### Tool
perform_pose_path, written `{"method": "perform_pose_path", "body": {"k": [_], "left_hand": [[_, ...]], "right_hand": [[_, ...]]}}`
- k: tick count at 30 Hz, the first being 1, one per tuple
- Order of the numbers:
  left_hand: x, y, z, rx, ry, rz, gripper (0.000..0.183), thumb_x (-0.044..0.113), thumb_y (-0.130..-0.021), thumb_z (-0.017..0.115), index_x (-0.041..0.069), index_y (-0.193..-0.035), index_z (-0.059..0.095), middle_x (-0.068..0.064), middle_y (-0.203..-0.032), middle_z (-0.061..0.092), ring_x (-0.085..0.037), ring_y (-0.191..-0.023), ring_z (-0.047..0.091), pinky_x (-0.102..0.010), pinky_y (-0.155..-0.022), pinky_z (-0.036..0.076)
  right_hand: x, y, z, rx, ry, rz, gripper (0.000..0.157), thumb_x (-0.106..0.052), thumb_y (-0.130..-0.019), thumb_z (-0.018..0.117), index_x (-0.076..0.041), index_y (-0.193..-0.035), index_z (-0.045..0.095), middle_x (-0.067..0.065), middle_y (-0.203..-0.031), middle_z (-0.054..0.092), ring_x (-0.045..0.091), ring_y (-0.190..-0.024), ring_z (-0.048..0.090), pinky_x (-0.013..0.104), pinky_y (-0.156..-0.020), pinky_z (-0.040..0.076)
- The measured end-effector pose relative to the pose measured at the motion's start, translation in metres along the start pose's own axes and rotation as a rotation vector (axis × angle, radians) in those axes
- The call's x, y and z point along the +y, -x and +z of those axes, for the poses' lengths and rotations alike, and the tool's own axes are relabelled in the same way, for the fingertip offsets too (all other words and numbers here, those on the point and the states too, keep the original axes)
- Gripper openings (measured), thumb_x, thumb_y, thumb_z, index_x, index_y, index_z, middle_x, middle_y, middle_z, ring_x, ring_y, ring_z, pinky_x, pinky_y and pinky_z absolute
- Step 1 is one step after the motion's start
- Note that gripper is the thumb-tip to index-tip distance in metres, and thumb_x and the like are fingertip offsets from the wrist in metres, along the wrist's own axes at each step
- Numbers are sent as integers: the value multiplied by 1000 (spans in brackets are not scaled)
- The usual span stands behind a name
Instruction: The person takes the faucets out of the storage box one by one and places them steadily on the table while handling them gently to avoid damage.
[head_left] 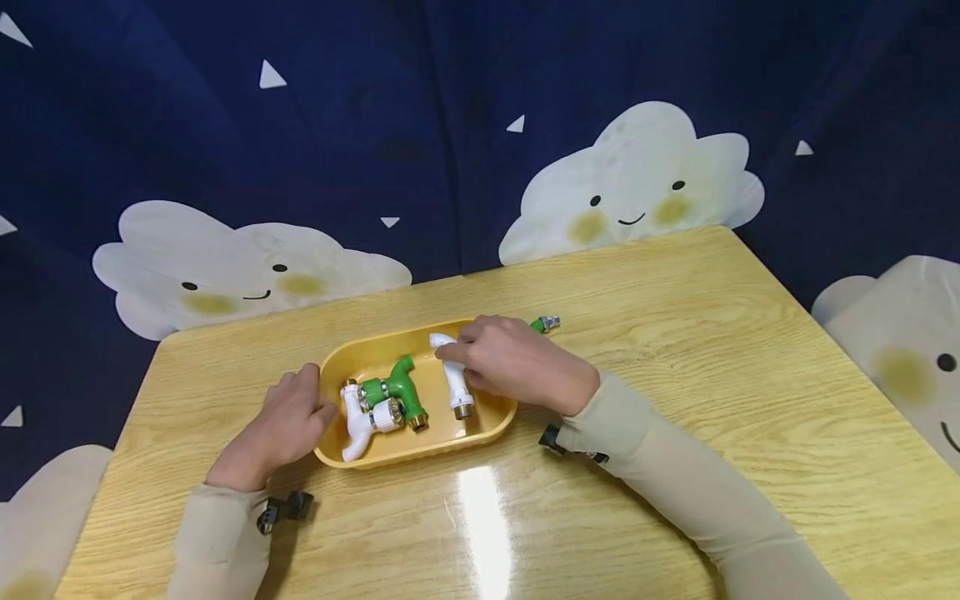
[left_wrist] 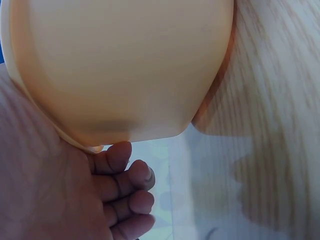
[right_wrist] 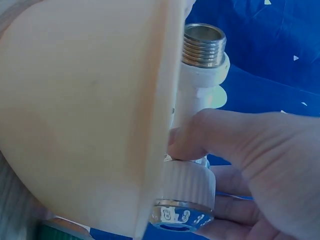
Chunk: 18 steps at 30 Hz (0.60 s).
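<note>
My left hand (head_left: 288, 421) grips the left end of a yellow plastic basin (head_left: 435, 392), thumb at the rim and fingers bent along the outer wall. In my right hand (head_left: 513, 362) is a white plastic tap (head_left: 456, 385), held over the basin's right half. The right wrist view shows this tap's threaded metal inlet (right_wrist: 204, 46) pointing up and its ribbed white knob (right_wrist: 187, 182) by my fingers. Inside the basin's left half lie a green tap (head_left: 405, 390) and another white tap (head_left: 358, 425), their knobs close together.
Behind the basin's right end, a green tap with a metal nozzle (head_left: 551, 322) lies on the wooden table (head_left: 675, 333), partly hidden by my right hand. A dark blue curtain (head_left: 450, 125) with clouds hangs along the table's far edge.
</note>
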<state>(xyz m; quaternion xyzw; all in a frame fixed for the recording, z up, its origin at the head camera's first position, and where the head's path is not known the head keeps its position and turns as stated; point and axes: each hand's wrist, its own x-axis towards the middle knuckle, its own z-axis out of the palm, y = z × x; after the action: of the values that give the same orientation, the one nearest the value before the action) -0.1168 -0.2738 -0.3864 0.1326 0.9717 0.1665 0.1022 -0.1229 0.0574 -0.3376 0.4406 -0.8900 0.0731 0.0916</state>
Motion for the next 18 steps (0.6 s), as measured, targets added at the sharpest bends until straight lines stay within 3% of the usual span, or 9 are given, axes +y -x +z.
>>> {"method": "perform_pose_path", "body": {"k": [9,18], "left_hand": [[0,2,1,-8,3,-10,14,17,-93,51,5,-98,45,-10,-83,46,-30,-89,44,-41,-79,32],[-1,-2,1,-7,8,-1,15,17,-93,52,5,-98,45,-10,-84,46,-30,-88,44,-40,-78,32]], "right_hand": [[2,2,-7,-37,-28,71,39,-9,-90,74,-17,-128,73,4,-98,75,20,-90,69,36,-83,59],[5,2,-9,-37,-13,84,38,-9,-90,73,-18,-127,73,3,-98,75,19,-88,68,35,-82,58]]}}
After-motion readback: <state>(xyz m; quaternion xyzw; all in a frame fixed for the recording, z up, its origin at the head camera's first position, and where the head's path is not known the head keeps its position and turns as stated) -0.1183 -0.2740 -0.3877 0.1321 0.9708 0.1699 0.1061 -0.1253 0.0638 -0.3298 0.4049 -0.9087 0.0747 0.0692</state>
